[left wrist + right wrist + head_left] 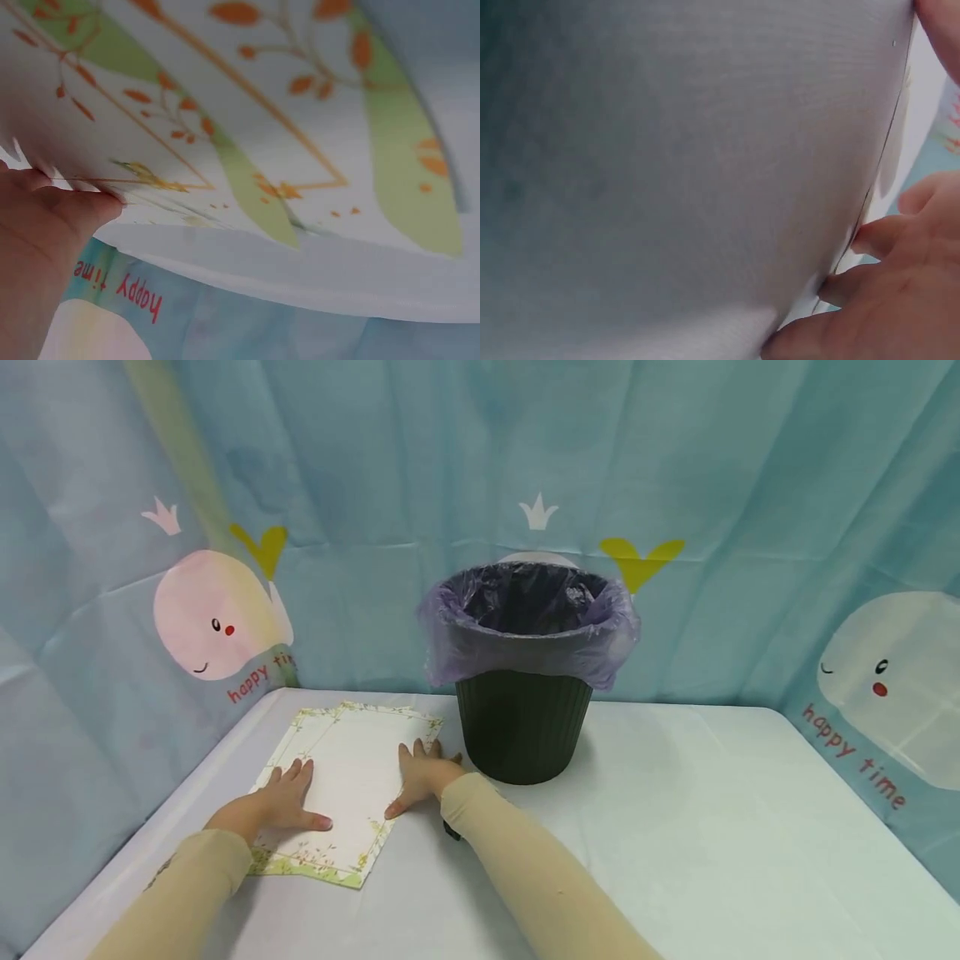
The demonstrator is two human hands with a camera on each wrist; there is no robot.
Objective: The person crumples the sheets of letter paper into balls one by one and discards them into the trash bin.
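Overlapping sheets of white paper [352, 777] with a leafy green and orange border lie on the left part of the table. My left hand [281, 802] rests on their left side, fingers spread and thumb pointing inward. Along the right edge of the sheets, my right hand [423, 777] is laid with fingers apart. In the left wrist view, the left hand [45, 232] meets the paper [247, 142], where two printed corners show, one offset from the other. The right wrist view has the fingertips of the right hand [892, 277] at the edge of a pale surface.
A dark ribbed bin [521, 727] with a purple plastic liner [528, 652] stands just right of the sheets, close to my right hand. The white table [712, 810] extends to the right. A blue curtain [375, 468] with cartoon prints hangs behind and at both sides.
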